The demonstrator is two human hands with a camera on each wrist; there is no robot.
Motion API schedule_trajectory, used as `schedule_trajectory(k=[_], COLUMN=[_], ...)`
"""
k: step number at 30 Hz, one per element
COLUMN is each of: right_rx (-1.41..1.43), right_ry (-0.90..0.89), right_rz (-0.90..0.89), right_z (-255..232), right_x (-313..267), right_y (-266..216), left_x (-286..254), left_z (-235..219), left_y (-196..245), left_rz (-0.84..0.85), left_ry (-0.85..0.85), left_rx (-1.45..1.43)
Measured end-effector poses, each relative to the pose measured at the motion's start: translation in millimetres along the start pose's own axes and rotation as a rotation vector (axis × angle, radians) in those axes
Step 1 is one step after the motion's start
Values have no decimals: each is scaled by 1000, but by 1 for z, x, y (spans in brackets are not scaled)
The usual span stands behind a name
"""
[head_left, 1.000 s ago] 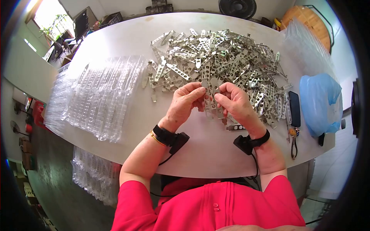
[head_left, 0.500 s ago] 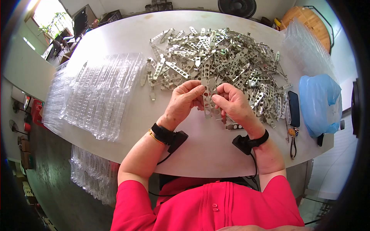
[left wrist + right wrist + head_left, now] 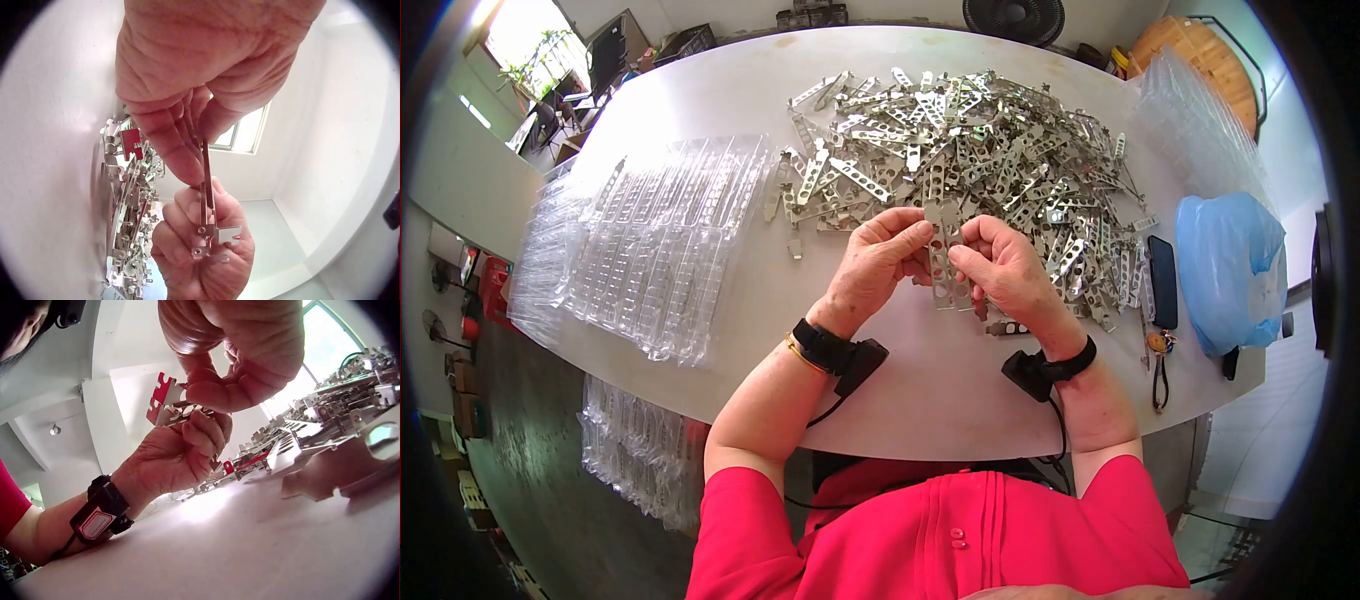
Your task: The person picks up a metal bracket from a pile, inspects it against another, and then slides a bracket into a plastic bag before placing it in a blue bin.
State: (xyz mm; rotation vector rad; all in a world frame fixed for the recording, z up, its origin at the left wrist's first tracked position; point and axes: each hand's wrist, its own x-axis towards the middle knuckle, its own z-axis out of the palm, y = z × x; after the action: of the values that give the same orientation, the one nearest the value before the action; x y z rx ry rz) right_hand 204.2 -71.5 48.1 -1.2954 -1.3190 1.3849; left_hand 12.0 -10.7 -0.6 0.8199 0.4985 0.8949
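Note:
Two flat metal strips with round holes are held upright, side by side, between my hands in the head view. My left hand (image 3: 875, 258) pinches the left metal strip (image 3: 938, 265) between thumb and fingers. The right hand (image 3: 1008, 265) pinches the other metal strip (image 3: 961, 292) at its right edge. From the left wrist, the strips (image 3: 207, 181) appear edge-on and close together, with a bent tab (image 3: 228, 235) at the near end. A notched tab (image 3: 164, 390) shows beside the fingers in the right wrist view. My palms hide part of both strips.
A large heap of similar metal strips (image 3: 1000, 150) lies just beyond my hands. Stacked clear plastic trays (image 3: 660, 250) are at the left. On the right are a phone (image 3: 1163, 283), keys (image 3: 1160, 345), a blue plastic bag (image 3: 1230, 270) and clear plastic (image 3: 1200, 120).
The strips have shifted slightly between my fingers, and their lower ends now lie more evenly side by side. Both hands stay nearly in place, still pinching them.

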Motion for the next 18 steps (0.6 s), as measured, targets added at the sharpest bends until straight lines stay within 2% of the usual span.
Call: schedule_trajectory(k=[18], right_rx=[-12], right_ry=[9], right_rz=[20], right_z=[1], right_x=[-1], right_y=[-3], left_x=[0], left_z=[-2], left_y=[-3], left_rz=[6], left_ry=[-11], left_rx=[18])
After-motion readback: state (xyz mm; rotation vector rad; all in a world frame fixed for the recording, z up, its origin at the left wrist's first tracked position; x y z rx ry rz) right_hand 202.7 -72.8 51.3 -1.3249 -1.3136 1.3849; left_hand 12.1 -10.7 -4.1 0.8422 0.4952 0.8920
